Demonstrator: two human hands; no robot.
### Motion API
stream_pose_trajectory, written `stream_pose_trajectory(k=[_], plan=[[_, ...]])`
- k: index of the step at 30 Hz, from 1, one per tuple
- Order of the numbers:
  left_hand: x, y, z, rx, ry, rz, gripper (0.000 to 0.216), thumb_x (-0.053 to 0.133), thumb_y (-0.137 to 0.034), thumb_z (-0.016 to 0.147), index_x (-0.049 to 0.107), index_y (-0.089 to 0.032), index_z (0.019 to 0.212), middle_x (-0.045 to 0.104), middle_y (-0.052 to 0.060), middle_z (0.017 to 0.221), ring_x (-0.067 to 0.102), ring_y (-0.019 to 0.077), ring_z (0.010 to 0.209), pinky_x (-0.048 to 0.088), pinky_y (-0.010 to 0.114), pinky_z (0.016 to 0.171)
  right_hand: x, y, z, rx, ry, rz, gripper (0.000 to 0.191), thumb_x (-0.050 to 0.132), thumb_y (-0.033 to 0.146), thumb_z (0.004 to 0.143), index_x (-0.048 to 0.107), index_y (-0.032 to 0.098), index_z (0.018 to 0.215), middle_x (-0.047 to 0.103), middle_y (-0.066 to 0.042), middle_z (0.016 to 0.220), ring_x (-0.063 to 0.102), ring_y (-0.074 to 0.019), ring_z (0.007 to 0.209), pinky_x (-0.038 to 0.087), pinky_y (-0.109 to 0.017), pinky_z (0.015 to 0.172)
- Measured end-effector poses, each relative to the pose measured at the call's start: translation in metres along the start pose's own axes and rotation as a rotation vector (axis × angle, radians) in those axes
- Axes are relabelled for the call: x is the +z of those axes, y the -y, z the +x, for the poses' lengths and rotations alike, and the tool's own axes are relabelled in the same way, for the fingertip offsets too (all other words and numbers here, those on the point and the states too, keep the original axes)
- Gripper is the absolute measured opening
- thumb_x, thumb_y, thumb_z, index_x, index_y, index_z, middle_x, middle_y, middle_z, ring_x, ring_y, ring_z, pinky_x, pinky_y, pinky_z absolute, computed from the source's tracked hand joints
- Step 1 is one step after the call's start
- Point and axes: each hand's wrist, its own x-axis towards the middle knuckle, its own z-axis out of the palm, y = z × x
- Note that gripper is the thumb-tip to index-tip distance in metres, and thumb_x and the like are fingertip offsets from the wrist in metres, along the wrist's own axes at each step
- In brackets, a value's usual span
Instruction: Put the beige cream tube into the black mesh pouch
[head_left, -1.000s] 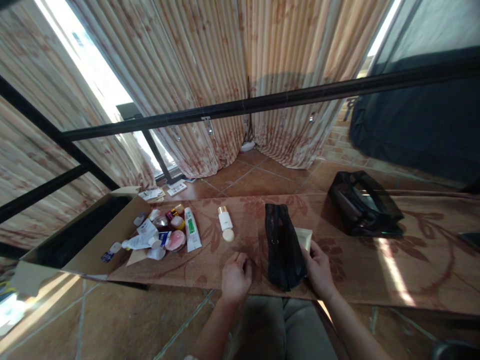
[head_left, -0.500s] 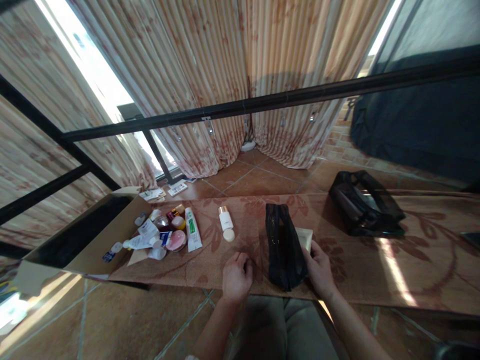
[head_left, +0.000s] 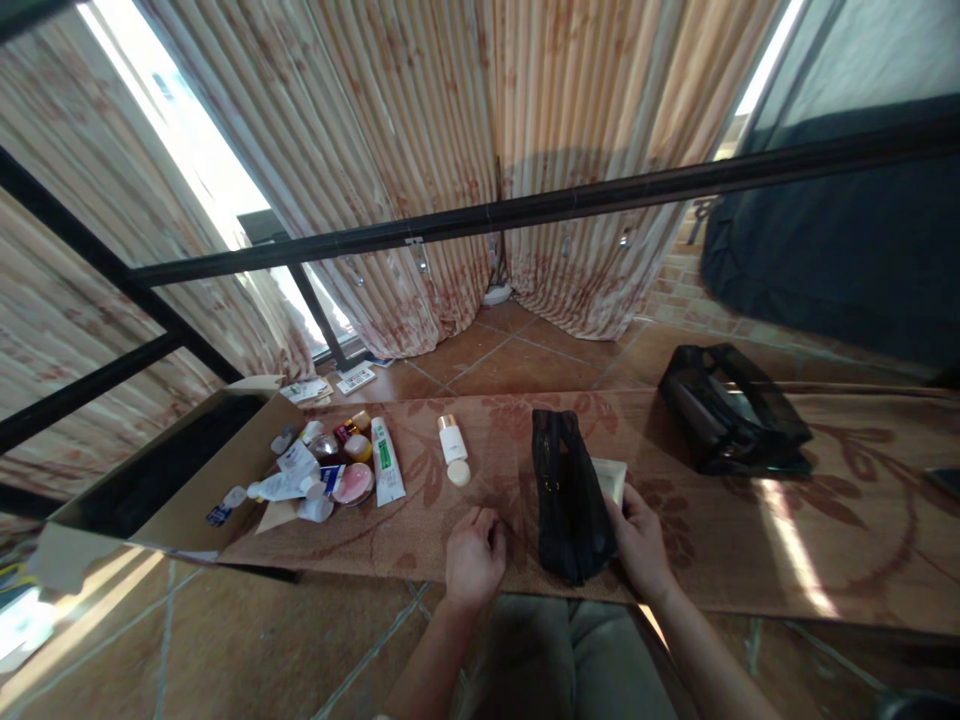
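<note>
A black mesh pouch stands on the cloth-covered table in front of me, its top gaping. Against its right side my right hand grips a flat, cream-coloured item, partly hidden by the pouch and my fingers; its kind does not show. My left hand rests near the table's front edge, left of the pouch, fingers curled in with nothing visible in them. Beyond it lie a white bottle with a gold cap and a small round cream-coloured piece. Farther left is a white and green tube.
Several cosmetics, including a pink round jar, are heaped beside an open cardboard box at the left. A second black mesh bag stands at the right. A dark metal rail runs behind the table, before curtains.
Hardly anything differs; the view has shifted very slightly. Both hands and the pouch keep their places.
</note>
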Motion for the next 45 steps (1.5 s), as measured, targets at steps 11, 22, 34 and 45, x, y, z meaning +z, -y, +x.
stream_pose_trajectory(k=[11,22,34,45], plan=[[0.001,0.002,0.0,0.005,-0.004,0.002,0.016,0.043,-0.017,0.087,0.058,-0.021,0.083,0.057,0.003,0.083,0.055,0.0152,0.079,0.04,0.025,0.07,-0.001,-0.001,0.0,-0.005,0.024,-0.01,0.044,0.059,0.052,0.077,0.063,0.015,0.1,0.068,-0.004,0.085,0.059,-0.0187,0.076,0.046,-0.025,0.066],[-0.001,0.0,0.0,-0.006,0.011,-0.004,0.016,0.043,-0.017,0.086,0.058,-0.021,0.083,0.058,0.003,0.084,0.056,0.0156,0.08,0.04,0.026,0.069,0.0,0.0,0.001,0.006,0.0,0.039,0.04,0.057,0.052,0.078,0.065,0.016,0.094,0.066,-0.001,0.075,0.058,-0.0174,0.07,0.046,-0.026,0.064],[-0.002,0.0,0.0,0.024,-0.009,0.011,0.016,0.043,-0.016,0.087,0.059,-0.02,0.084,0.059,0.003,0.084,0.056,0.0151,0.08,0.04,0.026,0.072,-0.025,0.009,-0.017,0.023,-0.235,0.021,0.043,0.066,0.051,0.071,0.069,0.015,0.094,0.067,-0.003,0.077,0.058,-0.0179,0.068,0.044,-0.025,0.059],[-0.001,0.001,-0.001,0.039,-0.009,0.057,0.017,0.042,-0.018,0.088,0.059,-0.02,0.085,0.058,0.003,0.086,0.056,0.0151,0.081,0.04,0.026,0.073,-0.036,0.118,0.005,-0.342,-0.262,-0.023,0.025,0.067,0.042,0.074,0.068,0.018,0.079,0.062,-0.001,0.078,0.054,-0.0136,0.07,0.042,-0.025,0.062]])
